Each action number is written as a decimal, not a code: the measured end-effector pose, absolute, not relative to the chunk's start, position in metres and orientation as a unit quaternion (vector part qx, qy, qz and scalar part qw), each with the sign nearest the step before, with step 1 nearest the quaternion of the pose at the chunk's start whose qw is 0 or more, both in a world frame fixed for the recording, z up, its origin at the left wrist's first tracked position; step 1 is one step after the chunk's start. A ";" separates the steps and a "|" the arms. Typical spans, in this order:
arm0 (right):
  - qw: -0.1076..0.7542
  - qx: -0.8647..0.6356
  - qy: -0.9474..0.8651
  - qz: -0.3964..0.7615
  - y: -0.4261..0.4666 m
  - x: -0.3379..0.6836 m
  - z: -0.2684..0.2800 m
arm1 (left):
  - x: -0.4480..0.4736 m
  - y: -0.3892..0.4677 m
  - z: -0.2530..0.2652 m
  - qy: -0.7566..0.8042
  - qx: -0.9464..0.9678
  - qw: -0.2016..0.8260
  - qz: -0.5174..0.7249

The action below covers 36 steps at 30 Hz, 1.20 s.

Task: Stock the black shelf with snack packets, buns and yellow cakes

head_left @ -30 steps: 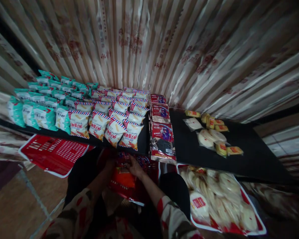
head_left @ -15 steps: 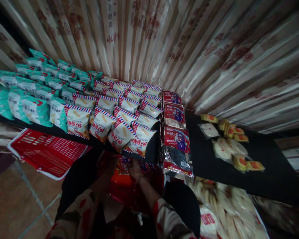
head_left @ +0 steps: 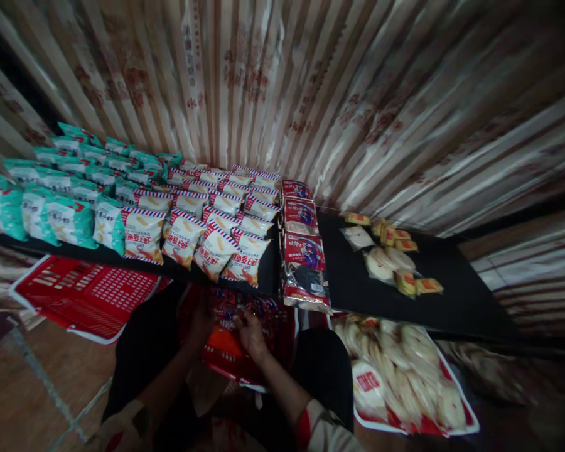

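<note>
Sitting farther from the table (head_left: 353, 285) than before: right hand (head_left: 252, 334) over basket (head_left: 286, 333)

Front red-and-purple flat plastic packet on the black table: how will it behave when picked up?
The packet may slip easily, given its glossy sheen. It could bend when lifted, as it looks thin and flat. Pushed backward, it would probably nudge the red packets behind, which lie close to it.

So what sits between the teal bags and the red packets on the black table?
Head view: rows of white bags, then, near the front, a strip of black table before the red packets.
</note>
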State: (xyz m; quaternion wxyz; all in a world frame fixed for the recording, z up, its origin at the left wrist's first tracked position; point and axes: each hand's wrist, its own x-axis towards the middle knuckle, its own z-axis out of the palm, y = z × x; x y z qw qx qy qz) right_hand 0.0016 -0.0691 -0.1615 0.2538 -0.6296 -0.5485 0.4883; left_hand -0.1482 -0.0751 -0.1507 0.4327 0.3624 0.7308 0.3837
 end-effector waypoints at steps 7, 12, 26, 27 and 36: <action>0.347 -0.559 -0.549 0.515 -0.100 0.025 -0.108 | -0.150 -0.119 -0.091 0.641 0.439 0.472 0.416; 0.370 -0.558 -0.602 0.435 -0.117 0.042 -0.063 | -0.144 -0.127 -0.042 0.632 0.483 0.431 0.425; 0.494 -0.517 -0.528 0.459 -0.082 0.108 0.035 | -0.062 -0.072 0.055 0.523 0.489 0.479 0.509; 0.498 -0.519 -0.516 0.465 -0.069 0.114 0.039 | -0.057 -0.066 0.054 0.522 0.501 0.468 0.507; 0.509 -0.555 -0.477 0.453 0.040 0.142 0.046 | -0.011 -0.008 0.026 0.517 0.590 0.372 0.496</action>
